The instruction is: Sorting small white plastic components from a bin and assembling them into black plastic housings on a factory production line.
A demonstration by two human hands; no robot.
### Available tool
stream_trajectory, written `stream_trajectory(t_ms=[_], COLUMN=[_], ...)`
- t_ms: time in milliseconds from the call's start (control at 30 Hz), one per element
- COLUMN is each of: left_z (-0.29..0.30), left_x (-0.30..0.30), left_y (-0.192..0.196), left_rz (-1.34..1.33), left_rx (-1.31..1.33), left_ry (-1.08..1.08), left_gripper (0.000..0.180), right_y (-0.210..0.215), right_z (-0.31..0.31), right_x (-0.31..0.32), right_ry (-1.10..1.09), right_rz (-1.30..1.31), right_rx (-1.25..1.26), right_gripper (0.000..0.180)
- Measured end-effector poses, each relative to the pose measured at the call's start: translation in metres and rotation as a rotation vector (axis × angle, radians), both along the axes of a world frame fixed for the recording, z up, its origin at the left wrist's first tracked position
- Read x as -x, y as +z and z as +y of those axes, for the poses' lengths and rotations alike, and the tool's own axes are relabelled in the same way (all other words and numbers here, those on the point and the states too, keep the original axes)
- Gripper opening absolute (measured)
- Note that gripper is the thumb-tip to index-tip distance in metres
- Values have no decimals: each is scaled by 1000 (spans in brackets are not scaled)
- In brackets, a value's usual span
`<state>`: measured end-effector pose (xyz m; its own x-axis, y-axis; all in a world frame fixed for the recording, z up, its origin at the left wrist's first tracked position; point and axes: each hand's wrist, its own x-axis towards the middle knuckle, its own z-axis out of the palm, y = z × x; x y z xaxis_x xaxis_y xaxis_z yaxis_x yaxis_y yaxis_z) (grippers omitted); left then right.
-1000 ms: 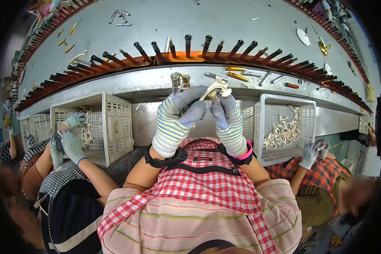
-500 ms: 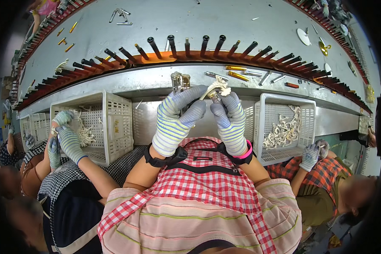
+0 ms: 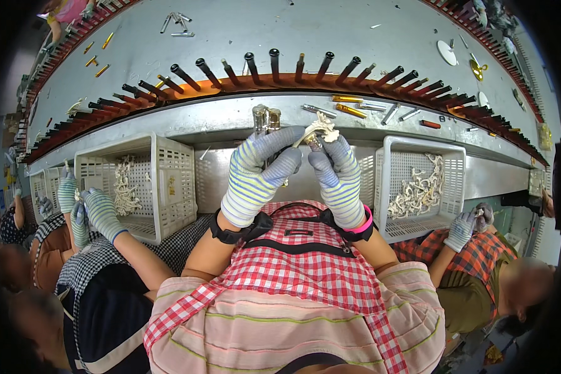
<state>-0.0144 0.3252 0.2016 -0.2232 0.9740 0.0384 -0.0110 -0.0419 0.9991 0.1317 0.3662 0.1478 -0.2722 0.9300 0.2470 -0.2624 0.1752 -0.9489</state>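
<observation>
My left hand, in a white-and-green striped work glove with grey fingertips, is closed in a pinch on one end of a white cord. Bunched loops of the cord lie over a small clear-and-gold tube, which the gloved fingers of my right hand pinch. The two hands are close together in front of my chest, over the bench edge. Just beyond my left fingers are two more clear-and-gold tubes; I cannot tell whether they stand on the bench or are in that hand.
Several black tubes stand in a curved orange rail beyond the bench. Gold and silver tubes lie on the ledge. White baskets with cords flank me, left and right. Gloved co-workers' hands work at both sides.
The row of black tubes in the rail has shifted sideways. My hands have barely moved and keep their hold. At left, a co-worker's gloved hand has drawn away from the basket.
</observation>
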Motion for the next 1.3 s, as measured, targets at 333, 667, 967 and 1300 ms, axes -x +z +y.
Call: stream_trajectory(t_ms=[333, 667, 967, 1300], left_z=[6, 10, 5, -6], left_x=[-1, 0, 23, 20], left_y=[-1, -6, -16, -32], left_rz=[51, 27, -8, -275], left_rx=[8, 71, -169, 112], left_ry=[-26, -26, 269, -132], left_gripper=[28, 29, 33, 28], right_y=[-2, 1, -6, -50], right_z=[5, 9, 57, 211], right_x=[-1, 1, -5, -50], right_ry=[-74, -78, -39, -456], right_rz=[-146, -174, 104, 27], right_rx=[-102, -100, 147, -32], right_gripper=[22, 21, 16, 20])
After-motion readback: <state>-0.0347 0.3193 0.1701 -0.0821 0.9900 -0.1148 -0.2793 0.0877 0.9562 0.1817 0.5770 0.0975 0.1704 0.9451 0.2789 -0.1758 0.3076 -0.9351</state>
